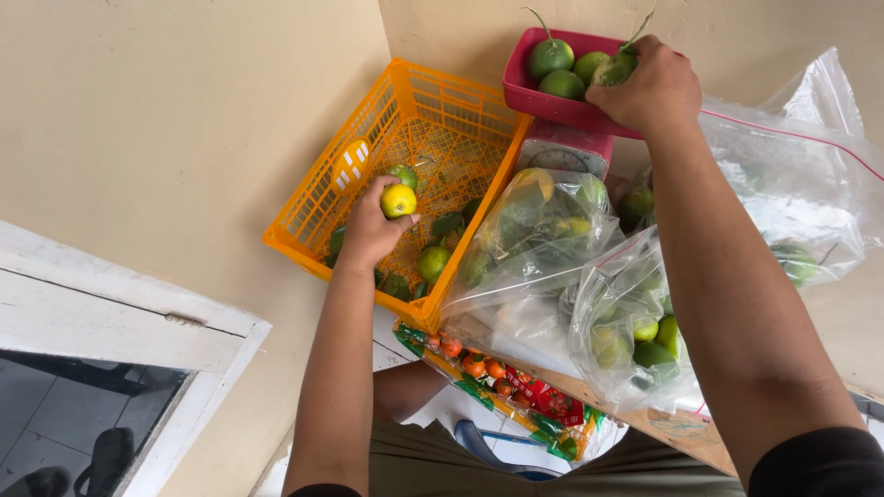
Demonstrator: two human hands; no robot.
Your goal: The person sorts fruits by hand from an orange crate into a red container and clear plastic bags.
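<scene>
Left hand [368, 230] grips a yellow citrus fruit [398, 201] over the orange crate [313, 198], left of the scale. Right hand [652, 87], far right, closes on a green fruit [610, 72] in the pink scale tray [543, 99]. Bagged fruit [543, 230] lies between and nearer.

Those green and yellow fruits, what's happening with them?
A person is sorting citrus fruit. The left hand holds a yellow fruit over the orange crate, where a few green ones and leaves lie. The right hand rests on green fruit in the pink scale tray. Clear plastic bags already holding fruit sit beside the scale.
</scene>
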